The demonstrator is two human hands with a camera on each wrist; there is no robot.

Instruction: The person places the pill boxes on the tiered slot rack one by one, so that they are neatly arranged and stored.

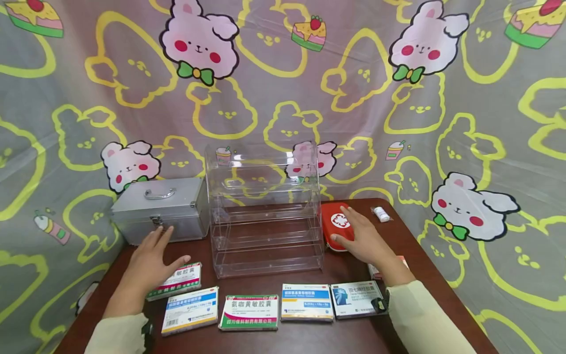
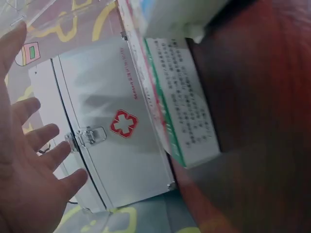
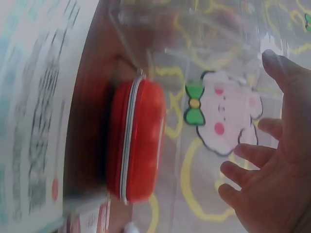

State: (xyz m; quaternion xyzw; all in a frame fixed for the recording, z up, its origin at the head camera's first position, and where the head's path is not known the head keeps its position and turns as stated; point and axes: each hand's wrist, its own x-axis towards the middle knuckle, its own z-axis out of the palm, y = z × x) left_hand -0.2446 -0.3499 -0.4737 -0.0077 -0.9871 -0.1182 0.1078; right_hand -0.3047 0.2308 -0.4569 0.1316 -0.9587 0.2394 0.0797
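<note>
My left hand (image 1: 152,260) hovers with spread fingers in front of the silver first-aid case (image 1: 159,211), above a green-and-white medicine box (image 1: 187,278). In the left wrist view the case's latch and red cross emblem (image 2: 124,124) show beyond the fingers. My right hand (image 1: 364,238), fingers extended and holding nothing, is over the table by the red zippered first-aid pouch (image 1: 332,241), overlapping it in the head view. Between the hands stands a clear acrylic tiered rack (image 1: 267,241) with bare shelves.
Along the front lie a blue-and-white medicine box (image 1: 190,309), a green-and-white one (image 1: 248,312), another blue-and-white one (image 1: 307,302) and a teal-and-white one (image 1: 355,299). A small white bottle (image 1: 381,214) lies at the back right. A patterned curtain (image 1: 283,88) surrounds the table.
</note>
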